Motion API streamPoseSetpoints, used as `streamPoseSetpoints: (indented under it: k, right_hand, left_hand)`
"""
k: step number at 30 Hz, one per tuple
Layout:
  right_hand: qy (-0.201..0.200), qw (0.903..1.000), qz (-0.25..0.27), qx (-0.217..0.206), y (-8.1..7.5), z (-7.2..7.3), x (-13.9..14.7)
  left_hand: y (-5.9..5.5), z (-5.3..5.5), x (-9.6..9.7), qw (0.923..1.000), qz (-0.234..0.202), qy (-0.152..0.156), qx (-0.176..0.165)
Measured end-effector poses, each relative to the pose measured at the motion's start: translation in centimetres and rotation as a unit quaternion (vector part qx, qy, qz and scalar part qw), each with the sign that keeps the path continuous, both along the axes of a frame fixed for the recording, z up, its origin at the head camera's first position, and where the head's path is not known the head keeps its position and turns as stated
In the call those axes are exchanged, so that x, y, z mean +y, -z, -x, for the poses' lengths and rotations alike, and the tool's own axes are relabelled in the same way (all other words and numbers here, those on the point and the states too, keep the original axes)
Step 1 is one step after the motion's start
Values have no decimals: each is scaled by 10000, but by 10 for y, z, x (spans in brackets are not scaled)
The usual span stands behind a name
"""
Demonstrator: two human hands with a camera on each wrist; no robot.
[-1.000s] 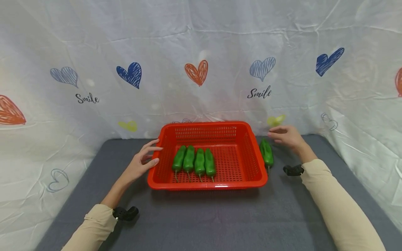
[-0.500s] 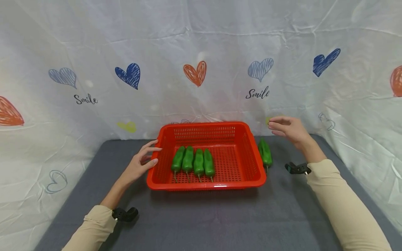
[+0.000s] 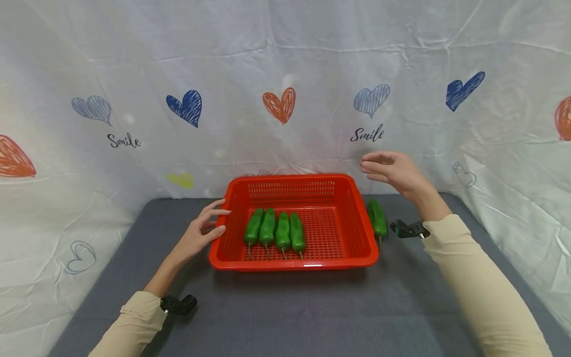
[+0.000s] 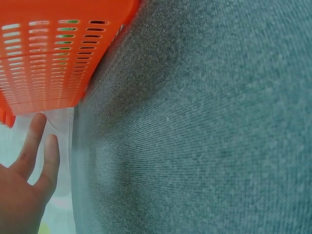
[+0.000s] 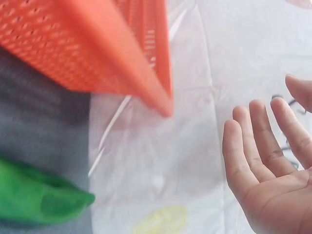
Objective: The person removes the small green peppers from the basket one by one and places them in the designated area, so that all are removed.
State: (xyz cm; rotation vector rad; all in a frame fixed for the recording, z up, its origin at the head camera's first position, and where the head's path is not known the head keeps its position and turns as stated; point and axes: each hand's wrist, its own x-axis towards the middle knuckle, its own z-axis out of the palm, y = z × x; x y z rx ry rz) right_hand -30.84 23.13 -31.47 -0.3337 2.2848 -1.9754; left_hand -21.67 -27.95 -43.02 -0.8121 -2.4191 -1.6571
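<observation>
A red plastic basket (image 3: 294, 267) with slotted walls stands mid-table. Several green peppers (image 3: 268, 227) lie side by side on the left part of its floor, stems toward the front. At the basket's left rim is my left hand (image 3: 198, 230), its fingertips and thumb right at the edge; the left wrist view shows two fairly straight fingers (image 4: 51, 156) near the basket's outer wall. My right hand (image 3: 392, 171) is raised beyond the back right corner, holding nothing, fingers spread loosely in the right wrist view. Below it, another green pepper (image 3: 377, 218) lies on the table close against the basket's right side.
A dark grey cloth (image 3: 285, 312) covers the table. White fabric (image 3: 223, 59) printed with hearts and "Smile" hangs right behind the table's back edge and drapes along both sides. Each wrist carries a black camera (image 3: 178, 304).
My right hand has risen away from the green pepper beside the basket, first a little rightward, then back left toward the basket's rear corner. The left hand and basket stay put.
</observation>
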Motion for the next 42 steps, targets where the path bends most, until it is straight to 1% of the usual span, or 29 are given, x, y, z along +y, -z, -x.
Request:
streamPoseSetpoints:
  k: [3, 8, 15, 19, 22, 30, 37, 42]
  right_hand:
    - [-105, 9999, 41, 18, -5, 1, -10]
    - [-250, 9996, -84, 109, -9, 4, -25]
    - [-436, 9989, -69, 183, -8, 10, -43]
    - [-510, 9984, -45, 247, -8, 12, -55]
    - [-638, 9976, 2, 270, -7, 13, -64]
    - [-921, 9956, 50, 129, -1, 16, -87]
    - [-1025, 9947, -68, 30, 2, 16, -105]
    - [-1140, 9933, 113, -130, 6, 16, -116]
  left_hand:
    - [0, 0, 0, 10000, -31, 27, 11]
    - [0, 0, -1, 10000, -41, 51, 19]
    - [2, 1, 0, 10000, -51, -2, -22]
    - [2, 1, 0, 10000, -62, -17, -28]
    - [2, 1, 0, 10000, -13, -60, -46]
    - [2, 2, 0, 9998, 74, -160, -24]
    - [2, 1, 0, 9998, 79, -161, 30]
    - [3, 2, -1, 9998, 87, -150, 27]
